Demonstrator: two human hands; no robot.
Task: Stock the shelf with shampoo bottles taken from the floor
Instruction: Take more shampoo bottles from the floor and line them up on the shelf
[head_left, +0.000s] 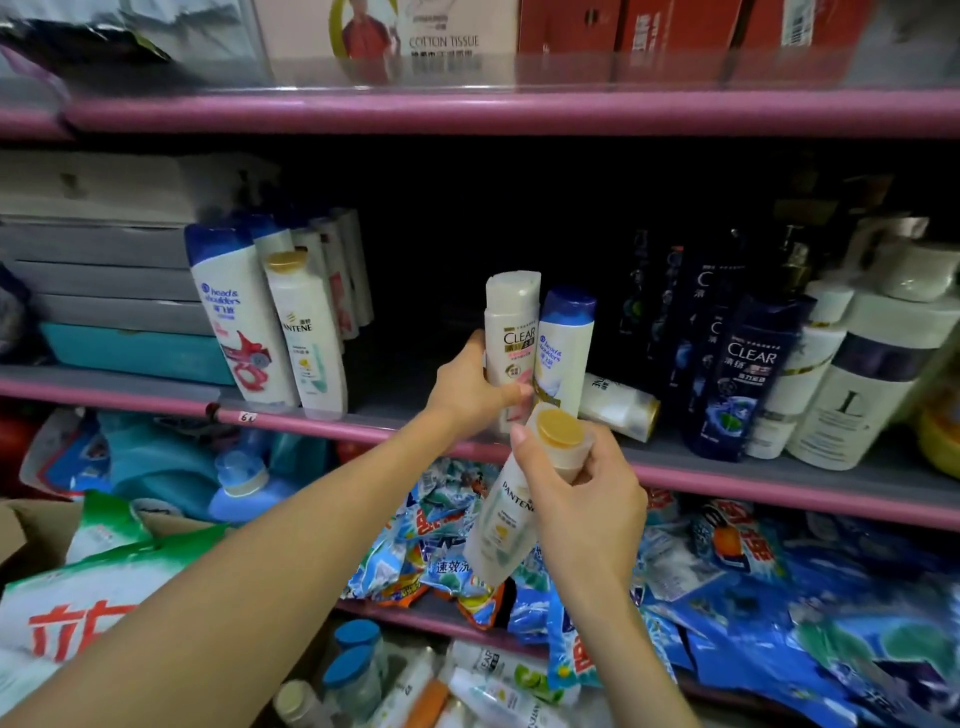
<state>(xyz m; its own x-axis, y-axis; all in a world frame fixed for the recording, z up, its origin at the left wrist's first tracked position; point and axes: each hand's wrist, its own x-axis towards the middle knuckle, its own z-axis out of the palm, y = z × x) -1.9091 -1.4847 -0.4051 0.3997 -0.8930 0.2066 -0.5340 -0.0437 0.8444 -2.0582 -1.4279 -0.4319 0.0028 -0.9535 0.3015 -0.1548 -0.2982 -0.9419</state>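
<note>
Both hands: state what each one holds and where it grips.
The left hand grips a white Clear bottle around its lower body. The right hand holds a Pantene bottle near its gold cap.

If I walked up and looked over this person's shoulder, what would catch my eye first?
Two bare arms reach to the pink-edged middle shelf. The left hand grips a white Clear bottle standing at the shelf's centre; the right hand holds a gold-capped Pantene bottle just below. Blue detergent bags crowd the shelf underneath.
</note>
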